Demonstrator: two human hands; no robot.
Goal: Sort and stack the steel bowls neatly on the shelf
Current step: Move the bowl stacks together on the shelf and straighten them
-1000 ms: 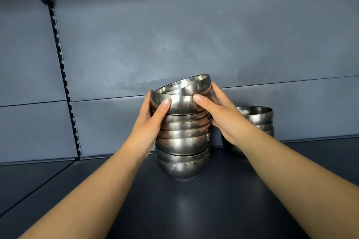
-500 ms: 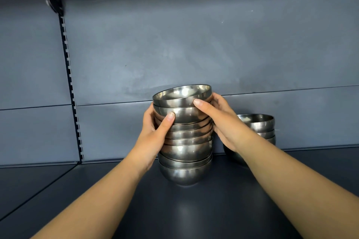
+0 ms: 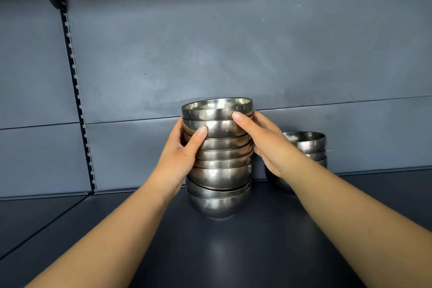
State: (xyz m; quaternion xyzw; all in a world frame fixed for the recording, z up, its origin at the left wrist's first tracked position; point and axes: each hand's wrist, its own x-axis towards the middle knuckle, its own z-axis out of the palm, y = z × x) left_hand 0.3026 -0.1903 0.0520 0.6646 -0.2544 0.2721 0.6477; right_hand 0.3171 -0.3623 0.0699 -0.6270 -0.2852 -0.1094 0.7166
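**Fingers clamp the tall stack; tipping risk noted**

Fingers (image 3: 240, 116) of our right hand (image 3: 268, 145) curl narrowly round the upper bowls, thumb on the top bowl's wall; our left hand (image 3: 182, 152) grips the opposite side a little lower, thumb pressed on the second bowl. Both hands hold steel, neither is free.

We record the scene by size. The shelf (image 3: 233, 252) is a dark, flat deck backed by a grey panel (image 3: 210, 42) with a slotted upright (image 3: 79, 105) at left. The tall stack (image 3: 219, 170) stands on the deck near the panel, between our hands. The short stack (image 3: 308, 147) sits just beside it to the right, partly hidden behind our right wrist. The top bowl (image 3: 217, 109) is nested, its rim slightly tilted.

We judge the tall stack uneven: gaps between bowls differ, and the lower bowls look offset. If we let go abruptly or press unevenly, the column could lean and spill. The round bases and slick steel would let bowls slide. Our right wrist, close to the short stack, could knock it on withdrawal.
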